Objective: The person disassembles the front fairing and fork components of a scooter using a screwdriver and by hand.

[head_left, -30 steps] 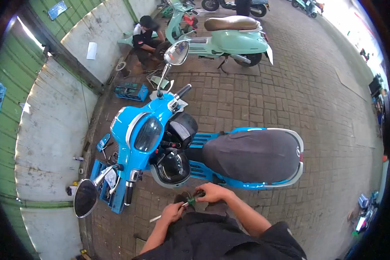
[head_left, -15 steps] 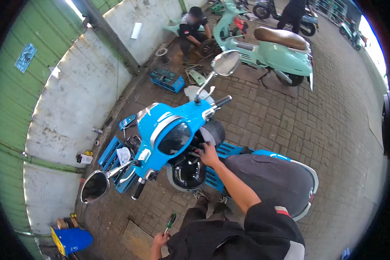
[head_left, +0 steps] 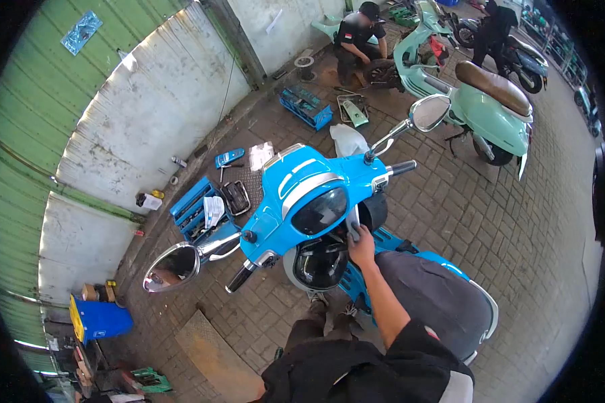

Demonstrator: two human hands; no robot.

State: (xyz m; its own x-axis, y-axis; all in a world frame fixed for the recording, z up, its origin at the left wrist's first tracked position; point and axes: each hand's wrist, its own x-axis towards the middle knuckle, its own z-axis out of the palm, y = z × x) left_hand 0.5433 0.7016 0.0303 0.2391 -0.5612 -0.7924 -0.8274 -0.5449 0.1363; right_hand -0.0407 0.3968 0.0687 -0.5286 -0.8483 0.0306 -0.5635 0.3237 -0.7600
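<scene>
The blue scooter (head_left: 269,218) stands in front of me, its handlebar and mirrors turned my way. My right hand (head_left: 361,247) reaches in below the instrument panel, fingers closed on a thin grey sheet-like piece (head_left: 352,221); its kind is unclear. Just left of that hand hangs a helmet with a black visor (head_left: 317,264), and a dark grey rounded thing (head_left: 373,212) sits behind it. Down at my left side, my left hand (head_left: 257,387) is mostly covered by my shirt. The green handle of a screwdriver (head_left: 278,352) pokes out there, so its fingers are hidden.
An open blue toolbox (head_left: 202,208) lies left of the scooter, another toolbox (head_left: 306,107) farther back. A person (head_left: 357,40) crouches at a wheel beside a mint-green scooter (head_left: 491,114). A blue bin (head_left: 104,318) stands by the wall at lower left.
My view has shifted, so the scooter appears farther right. My right hand has moved from beside a small red part to the grey piece. My left hand and screwdriver have slipped mostly behind my shirt.
</scene>
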